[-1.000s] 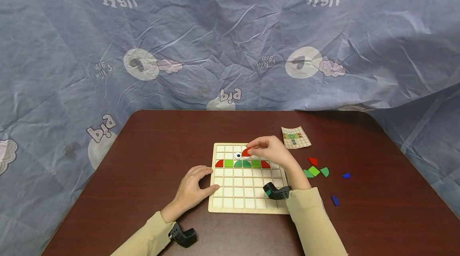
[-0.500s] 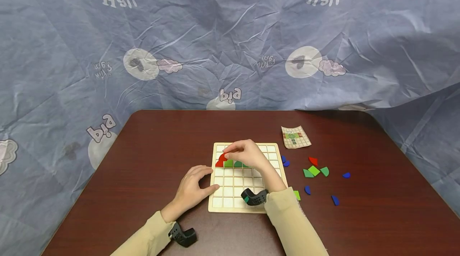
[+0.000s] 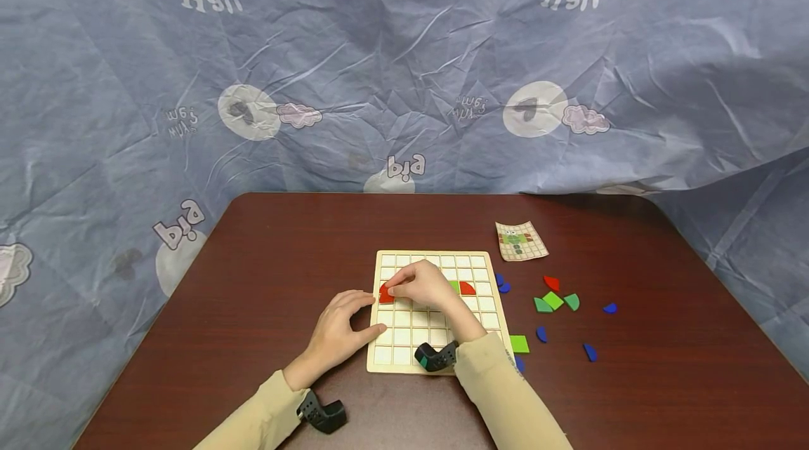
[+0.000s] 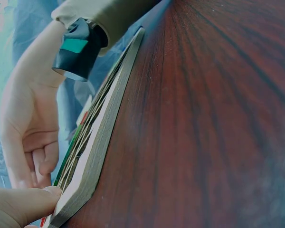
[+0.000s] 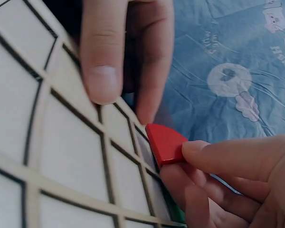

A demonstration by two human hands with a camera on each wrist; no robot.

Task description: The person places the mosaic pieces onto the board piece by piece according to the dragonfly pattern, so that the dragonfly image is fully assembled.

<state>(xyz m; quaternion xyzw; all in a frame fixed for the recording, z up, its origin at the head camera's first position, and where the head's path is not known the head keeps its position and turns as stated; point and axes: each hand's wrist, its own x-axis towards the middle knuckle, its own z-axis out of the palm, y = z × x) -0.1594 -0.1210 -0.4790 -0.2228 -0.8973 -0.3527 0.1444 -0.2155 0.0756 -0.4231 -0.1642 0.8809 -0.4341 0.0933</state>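
Blue-grey cloth (image 3: 404,50) printed with pale circles and small lettering hangs creased behind a dark reddish-brown wood-grain table (image 3: 303,239), on which a pale wooden grid board (image 3: 402,355) lies flat. Over the board's left side, the right hand (image 3: 422,286) grasps a red quarter-round piece (image 5: 167,143), pinching it between thumb and index finger, the tips held apart only by the piece itself, while the remaining fingers curl loosely underneath. Whether that piece touches the board cannot be told. At the board's left edge, the left hand (image 3: 341,327) is relaxed, its thumb spread well away from the fingers; the thumb tip rests on the rim and the fingertips lie against the edge farther up, none of them clenched. Toward the board's upper right, a light green square (image 3: 454,286) sits in a cell just beside another red piece (image 3: 467,288); the right hand hides part of the same row. Beyond the board's upper right corner lies a printed pattern card (image 3: 521,241). To the board's right are scattered a loose red piece (image 3: 552,283), a bright green square (image 3: 553,300) between two darker green pieces (image 3: 571,302), several blue pieces (image 3: 590,352) and, just beside the board's edge, a lime green piece (image 3: 519,344).
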